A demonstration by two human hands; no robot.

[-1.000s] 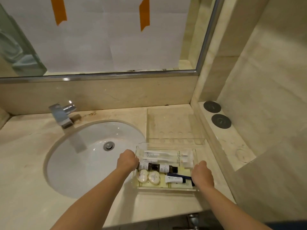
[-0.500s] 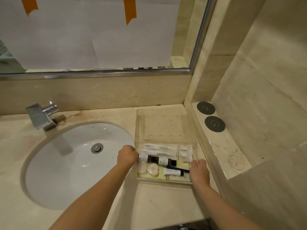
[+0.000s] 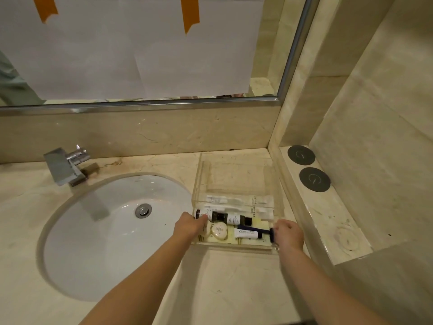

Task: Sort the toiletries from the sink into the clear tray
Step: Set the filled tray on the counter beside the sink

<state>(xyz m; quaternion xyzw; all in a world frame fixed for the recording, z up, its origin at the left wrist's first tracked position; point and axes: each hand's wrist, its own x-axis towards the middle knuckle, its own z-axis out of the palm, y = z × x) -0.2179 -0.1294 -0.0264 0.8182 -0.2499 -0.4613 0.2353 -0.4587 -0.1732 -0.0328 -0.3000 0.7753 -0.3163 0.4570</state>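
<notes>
A white sink (image 3: 98,242) was set in a beige veined marble counter (image 3: 222,285). Dark bottles with white labels (image 3: 230,218), cream round soaps (image 3: 219,230) and a dark blue razor (image 3: 254,230) were seen in the clear tray (image 3: 234,247). White paper (image 3: 131,48) was held by orange tape (image 3: 189,12).

Your 2 bare forearms reach forward; your left hand (image 3: 188,225) and right hand (image 3: 289,234) curl closed, knuckles up, well apart.

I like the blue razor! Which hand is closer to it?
Right. The right hand touches the head end of the blue razor; the left hand is across the clear tray, at its left side.
</notes>
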